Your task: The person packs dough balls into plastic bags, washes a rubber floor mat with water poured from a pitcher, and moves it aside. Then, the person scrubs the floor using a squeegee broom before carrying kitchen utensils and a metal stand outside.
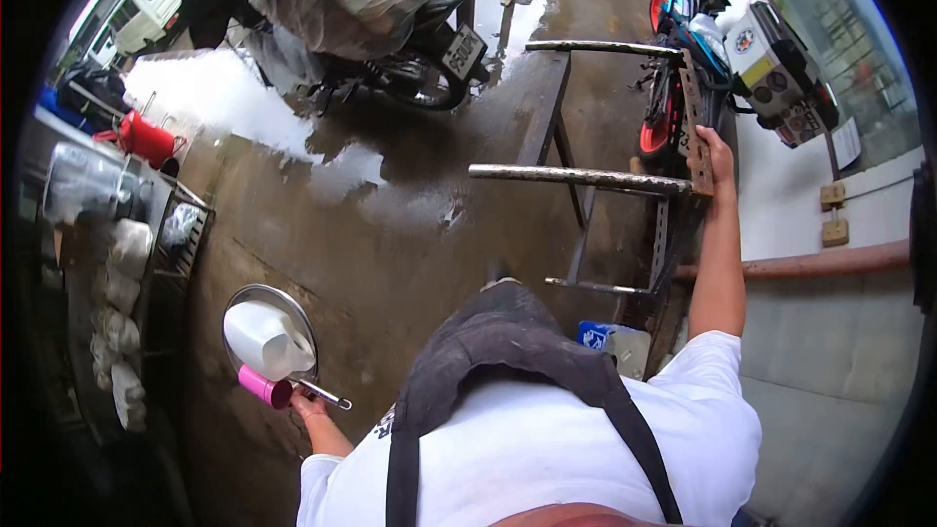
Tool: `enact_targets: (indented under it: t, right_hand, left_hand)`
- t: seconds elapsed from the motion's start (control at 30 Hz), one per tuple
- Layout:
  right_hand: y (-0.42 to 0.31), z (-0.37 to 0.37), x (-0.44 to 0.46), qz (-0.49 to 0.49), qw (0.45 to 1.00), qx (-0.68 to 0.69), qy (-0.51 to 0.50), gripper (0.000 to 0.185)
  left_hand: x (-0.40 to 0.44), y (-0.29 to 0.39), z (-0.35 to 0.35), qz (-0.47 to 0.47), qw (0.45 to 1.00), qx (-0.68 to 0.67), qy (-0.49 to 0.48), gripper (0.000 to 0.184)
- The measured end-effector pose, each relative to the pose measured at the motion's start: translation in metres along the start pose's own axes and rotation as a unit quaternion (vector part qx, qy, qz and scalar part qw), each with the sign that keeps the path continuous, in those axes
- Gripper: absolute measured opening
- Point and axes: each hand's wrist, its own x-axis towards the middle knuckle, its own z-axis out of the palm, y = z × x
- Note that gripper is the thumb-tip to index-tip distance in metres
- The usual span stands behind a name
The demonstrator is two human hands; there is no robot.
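Note:
Low on the left, my left hand [310,408] is closed at the near edge of a round metal tray [231,349]; the tray hides part of the fingers. On the tray lie a white plastic jug [262,337], a pink cup [262,386] on its side, and a utensil with a metal handle [325,393] that sticks out over my hand. To the right, my right hand [717,158] grips the upright of a worn metal frame [586,174], with its fingers wrapped around the perforated bar.
A covered motorcycle [351,0] stands ahead on wet ground with puddles [366,171]. Beyond the frame, a blue and red motorcycle [683,49] is parked along the right wall. A shelf [185,224] with wrapped bundles lines the left, near a red container [148,140]. A blue-and-clear container [617,344] sits by my right side.

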Motion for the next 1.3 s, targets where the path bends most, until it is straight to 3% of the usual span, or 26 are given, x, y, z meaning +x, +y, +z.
enact_targets:
  t: [0.1, 0.13, 0.17, 0.23, 0.43, 0.57, 0.6, 0.7, 0.73, 0.77, 0.8, 0.83, 0.87, 0.9, 1.0, 1.1, 1.17, 1.23, 1.3]
  right_hand:
    - [-0.004, 0.018, 0.067, 0.009, 0.999, -0.001, 0.031, 0.027]
    - [0.000, 0.025, 0.089, 0.011, 0.999, 0.001, 0.045, 0.027]
    - [-0.006, 0.031, 0.122, 0.005, 0.998, 0.003, 0.055, 0.026]
    - [-0.006, 0.038, 0.181, 0.007, 0.999, -0.002, 0.053, 0.023]
    - [-0.007, 0.086, 0.349, 0.022, 0.992, -0.014, 0.124, 0.023]
    - [0.017, 0.089, 0.489, 0.002, 0.989, 0.032, 0.144, 0.023]
    - [0.002, 0.107, 0.507, 0.040, 0.985, 0.043, 0.161, 0.023]
    - [0.002, 0.128, 0.611, 0.034, 0.983, 0.032, 0.176, 0.025]
    - [-0.006, 0.140, 0.639, 0.037, 0.984, 0.055, 0.164, 0.025]
    - [-0.014, 0.156, 0.661, 0.046, 0.984, 0.078, 0.153, 0.025]
    - [-0.016, 0.169, 0.684, 0.056, 0.983, 0.104, 0.143, 0.025]
    - [-0.012, 0.179, 0.715, 0.059, 0.983, 0.124, 0.125, 0.023]
    - [-0.005, 0.188, 0.750, 0.061, 0.982, 0.144, 0.107, 0.022]
    - [-0.004, 0.200, 0.788, 0.058, 0.981, 0.164, 0.085, 0.021]
    - [0.014, 0.251, 0.897, 0.109, 0.968, 0.227, 0.013, 0.029]
    - [0.039, 0.329, 0.981, 0.182, 0.954, 0.235, -0.030, 0.026]
    - [0.065, 0.388, 1.036, 0.217, 0.950, 0.224, -0.025, 0.027]
    - [0.112, 0.439, 1.107, 0.221, 0.930, 0.284, -0.070, 0.017]
    - [0.115, 0.494, 1.140, 0.206, 0.918, 0.335, -0.048, 0.016]
  left_hand:
    - [0.014, 0.007, 0.086, 0.011, 1.000, -0.024, 0.000, 0.006]
    - [0.013, 0.008, 0.113, 0.032, 0.999, -0.027, -0.019, 0.012]
    - [0.008, 0.005, 0.144, -0.014, 0.993, -0.101, -0.056, 0.020]
    - [0.012, -0.001, 0.189, 0.027, 0.993, -0.093, -0.064, 0.030]
    - [-0.013, 0.005, 0.317, -0.027, 0.992, -0.120, 0.002, 0.043]
    - [0.004, -0.008, 0.381, -0.006, 0.992, -0.120, 0.032, 0.043]
    - [-0.003, -0.011, 0.409, 0.018, 0.993, -0.108, 0.036, 0.044]
    - [0.024, -0.032, 0.449, 0.014, 0.995, -0.103, -0.003, 0.044]
    - [0.025, -0.028, 0.457, 0.092, 0.990, 0.079, -0.072, 0.037]
    - [0.012, -0.022, 0.478, 0.191, 0.944, 0.243, -0.112, 0.030]
    - [0.003, -0.022, 0.497, 0.189, 0.956, 0.208, -0.080, 0.020]
    - [0.006, -0.028, 0.507, 0.082, 0.995, 0.054, -0.020, 0.020]
    - [-0.018, -0.025, 0.538, 0.000, 0.990, -0.123, 0.070, 0.020]
    - [-0.025, -0.026, 0.542, -0.025, 0.989, -0.119, 0.086, 0.034]
    - [-0.068, -0.029, 0.584, -0.008, 0.981, -0.169, 0.097, 0.044]
    - [-0.126, -0.038, 0.621, -0.026, 0.970, -0.220, 0.095, 0.038]
    - [-0.175, -0.051, 0.642, 0.028, 0.966, -0.224, 0.124, 0.045]
    - [-0.217, -0.059, 0.666, 0.038, 0.965, -0.230, 0.120, 0.048]
    - [-0.260, -0.069, 0.696, 0.062, 0.961, -0.223, 0.149, 0.049]
